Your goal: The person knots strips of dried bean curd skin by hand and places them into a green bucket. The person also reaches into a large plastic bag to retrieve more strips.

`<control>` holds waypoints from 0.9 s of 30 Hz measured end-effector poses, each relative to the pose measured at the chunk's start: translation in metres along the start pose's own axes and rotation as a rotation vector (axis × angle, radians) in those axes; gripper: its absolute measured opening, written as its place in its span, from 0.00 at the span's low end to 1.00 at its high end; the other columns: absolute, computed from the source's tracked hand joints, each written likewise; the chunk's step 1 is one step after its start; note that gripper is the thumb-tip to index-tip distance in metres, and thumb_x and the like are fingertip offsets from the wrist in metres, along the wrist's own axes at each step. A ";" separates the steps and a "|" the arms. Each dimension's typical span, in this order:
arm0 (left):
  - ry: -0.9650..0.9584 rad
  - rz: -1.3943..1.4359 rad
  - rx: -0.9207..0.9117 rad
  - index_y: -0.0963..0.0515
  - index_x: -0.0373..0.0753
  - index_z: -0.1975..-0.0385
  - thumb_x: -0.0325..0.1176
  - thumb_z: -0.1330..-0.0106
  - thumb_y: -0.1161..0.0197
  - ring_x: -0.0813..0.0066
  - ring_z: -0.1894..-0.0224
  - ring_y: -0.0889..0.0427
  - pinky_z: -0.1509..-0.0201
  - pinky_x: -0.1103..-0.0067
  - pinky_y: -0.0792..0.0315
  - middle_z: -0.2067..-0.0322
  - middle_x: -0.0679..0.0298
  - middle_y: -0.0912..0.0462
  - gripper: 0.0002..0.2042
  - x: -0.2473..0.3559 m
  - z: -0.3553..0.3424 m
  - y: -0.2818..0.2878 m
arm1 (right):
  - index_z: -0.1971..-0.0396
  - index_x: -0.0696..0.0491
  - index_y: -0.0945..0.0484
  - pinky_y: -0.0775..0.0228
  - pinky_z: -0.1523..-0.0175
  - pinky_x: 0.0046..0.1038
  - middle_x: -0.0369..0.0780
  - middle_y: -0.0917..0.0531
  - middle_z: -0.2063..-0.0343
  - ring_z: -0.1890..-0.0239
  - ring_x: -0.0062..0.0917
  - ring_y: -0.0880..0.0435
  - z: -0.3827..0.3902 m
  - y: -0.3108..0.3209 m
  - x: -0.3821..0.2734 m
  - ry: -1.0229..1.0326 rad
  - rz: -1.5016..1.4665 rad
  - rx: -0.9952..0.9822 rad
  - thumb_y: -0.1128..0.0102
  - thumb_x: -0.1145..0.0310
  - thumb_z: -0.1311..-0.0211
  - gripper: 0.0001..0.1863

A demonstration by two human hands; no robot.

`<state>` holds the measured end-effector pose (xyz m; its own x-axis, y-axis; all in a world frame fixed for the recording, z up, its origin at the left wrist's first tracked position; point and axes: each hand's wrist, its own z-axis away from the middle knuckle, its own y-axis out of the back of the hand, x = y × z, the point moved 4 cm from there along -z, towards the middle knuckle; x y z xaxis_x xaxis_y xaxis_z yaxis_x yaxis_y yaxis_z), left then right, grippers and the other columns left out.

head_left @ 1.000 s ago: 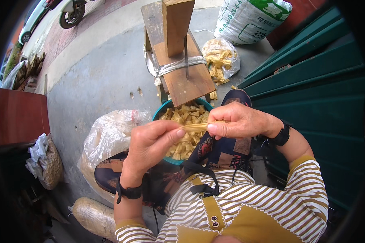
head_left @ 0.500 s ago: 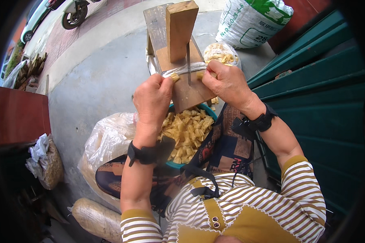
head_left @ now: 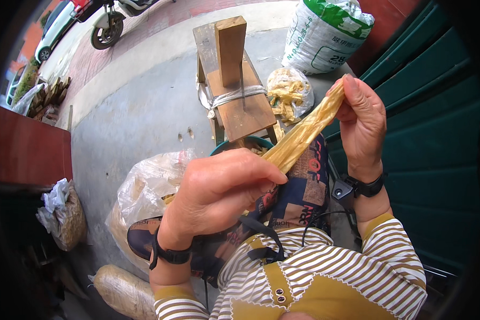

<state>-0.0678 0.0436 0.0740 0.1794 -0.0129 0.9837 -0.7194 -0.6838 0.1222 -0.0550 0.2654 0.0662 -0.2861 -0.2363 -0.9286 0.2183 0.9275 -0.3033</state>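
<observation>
A long, crinkled, dried yellow strip [head_left: 306, 128] stretches slantwise between my hands, above my lap. My left hand [head_left: 213, 192] is closed on its lower end. The upper end is pinched between thumb and fingers of my right hand [head_left: 362, 120], farther off to the right. Beyond them stands a wooden bench [head_left: 240, 125] with a wooden block [head_left: 230, 53] rising from it. A thin upright metal blade [head_left: 243, 88] sits in front of the block. Under the bench end, a teal basin [head_left: 218, 149] with yellow pieces is mostly hidden by my left hand.
A clear plastic bag of yellow strips [head_left: 288, 88] lies right of the bench, before a white and green sack [head_left: 328, 40]. Another plastic bag [head_left: 149, 178] is by my left leg. A dark green door [head_left: 432, 122] borders the right side. A scooter [head_left: 109, 26] stands far left.
My hands have left the blade, where each held a short yellow piece. They now hold one long strip nearer my body, the left lower and the right out to the right.
</observation>
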 end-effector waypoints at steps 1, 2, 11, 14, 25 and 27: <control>-0.003 0.031 -0.053 0.20 0.31 0.64 0.29 0.39 0.37 0.82 0.74 0.22 0.71 0.86 0.28 0.72 0.62 0.19 0.09 0.004 0.000 -0.004 | 0.67 0.58 0.25 0.31 0.60 0.20 0.37 0.22 0.72 0.70 0.18 0.23 0.006 0.003 -0.012 0.074 -0.015 0.015 0.51 0.62 0.31 0.14; -0.009 0.037 -0.058 0.20 0.31 0.64 0.29 0.39 0.37 0.82 0.74 0.22 0.71 0.86 0.28 0.72 0.62 0.19 0.09 0.004 -0.005 -0.007 | 0.66 0.59 0.26 0.31 0.60 0.22 0.38 0.22 0.73 0.70 0.21 0.22 0.014 0.006 -0.027 0.191 0.004 0.090 0.52 0.62 0.31 0.14; 0.176 -0.070 -0.154 0.24 0.26 0.64 0.26 0.46 0.43 0.82 0.68 0.23 0.62 0.85 0.30 0.72 0.63 0.21 0.11 0.038 -0.065 -0.034 | 0.72 0.62 0.24 0.22 0.60 0.33 0.51 0.17 0.72 0.67 0.34 0.15 0.078 -0.021 -0.043 0.344 0.158 -0.302 0.51 0.60 0.32 0.19; 0.081 -0.052 -0.154 0.25 0.27 0.66 0.22 0.48 0.46 0.81 0.69 0.23 0.62 0.86 0.30 0.73 0.63 0.21 0.10 0.062 -0.069 -0.039 | 0.68 0.60 0.26 0.23 0.58 0.32 0.49 0.19 0.70 0.68 0.31 0.18 0.080 -0.017 -0.051 0.233 -0.099 0.014 0.52 0.56 0.32 0.19; 0.153 -0.034 0.278 0.25 0.29 0.68 0.14 0.44 0.51 0.74 0.57 0.21 0.49 0.78 0.28 0.64 0.59 0.19 0.08 -0.035 0.001 0.004 | 0.66 0.60 0.25 0.29 0.70 0.16 0.37 0.21 0.76 0.76 0.16 0.21 0.053 -0.040 0.041 -0.158 0.344 -0.227 0.50 0.62 0.31 0.15; 0.163 0.086 0.390 0.25 0.29 0.69 0.14 0.44 0.50 0.78 0.61 0.21 0.52 0.80 0.27 0.65 0.62 0.19 0.07 -0.038 0.018 0.001 | 0.67 0.59 0.24 0.30 0.71 0.14 0.34 0.21 0.77 0.77 0.14 0.22 0.057 -0.047 0.060 -0.244 0.355 -0.270 0.50 0.63 0.31 0.14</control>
<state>-0.0638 0.0301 0.0342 -0.0006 0.0120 0.9999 -0.4142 -0.9101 0.0107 -0.0292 0.1908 0.0130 -0.0049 0.0760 -0.9971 0.0044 0.9971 0.0760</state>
